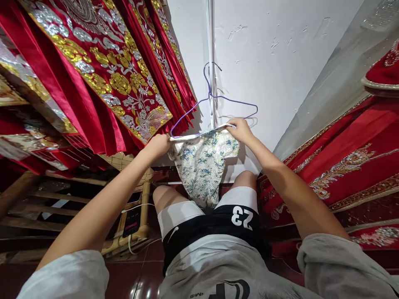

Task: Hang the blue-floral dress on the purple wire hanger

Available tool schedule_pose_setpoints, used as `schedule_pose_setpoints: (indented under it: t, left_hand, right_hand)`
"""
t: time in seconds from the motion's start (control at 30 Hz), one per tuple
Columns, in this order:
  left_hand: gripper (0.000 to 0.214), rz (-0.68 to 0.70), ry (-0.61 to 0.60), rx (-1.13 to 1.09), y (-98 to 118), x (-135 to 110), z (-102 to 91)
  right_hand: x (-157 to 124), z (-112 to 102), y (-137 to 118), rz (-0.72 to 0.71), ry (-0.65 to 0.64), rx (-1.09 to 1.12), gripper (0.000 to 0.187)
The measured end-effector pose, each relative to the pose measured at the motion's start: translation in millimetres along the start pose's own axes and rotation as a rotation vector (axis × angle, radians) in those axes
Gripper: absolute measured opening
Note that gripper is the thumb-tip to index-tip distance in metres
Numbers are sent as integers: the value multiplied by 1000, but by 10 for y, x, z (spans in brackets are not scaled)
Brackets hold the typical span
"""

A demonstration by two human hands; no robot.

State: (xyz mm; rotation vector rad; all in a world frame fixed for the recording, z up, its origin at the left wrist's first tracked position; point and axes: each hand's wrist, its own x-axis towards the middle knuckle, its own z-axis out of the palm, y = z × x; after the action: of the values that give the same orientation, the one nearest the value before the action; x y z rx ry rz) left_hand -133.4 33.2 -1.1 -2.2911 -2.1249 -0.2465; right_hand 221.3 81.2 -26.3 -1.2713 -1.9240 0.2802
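A small white garment with a blue, green and yellow print hangs down over my knees, its pale top edge stretched between my hands. My left hand is closed on the left corner of that edge. With thumb and fingers, my right hand pinches the right part of the edge. The purple hanger is just above the garment. Its left end meets the garment beside my left hand, while its right end sticks out free above my right hand. Whether the hook rests on anything, I cannot tell.
Red cloths with gold and silver embroidery hang at the left. More red beaded fabric fills the right side. A white wall with a narrow upright pole stands ahead. A bamboo stool with a phone and white cable is at lower left.
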Motion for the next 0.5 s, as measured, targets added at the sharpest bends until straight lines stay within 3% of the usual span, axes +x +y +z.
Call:
schedule_pose_setpoints:
  t: [0.13, 0.23, 0.5]
  left_hand:
    - [47, 114, 285, -307, 21, 6, -2]
    - [47, 136, 378, -469, -35, -113, 29]
    - [62, 288, 226, -308, -223, -464, 24]
  right_hand:
    - [-161, -97, -93, 10, 26, -5, 21]
    - [-241, -98, -164, 39, 46, -37, 21]
    - [-241, -55, -152, 64, 79, -34, 21]
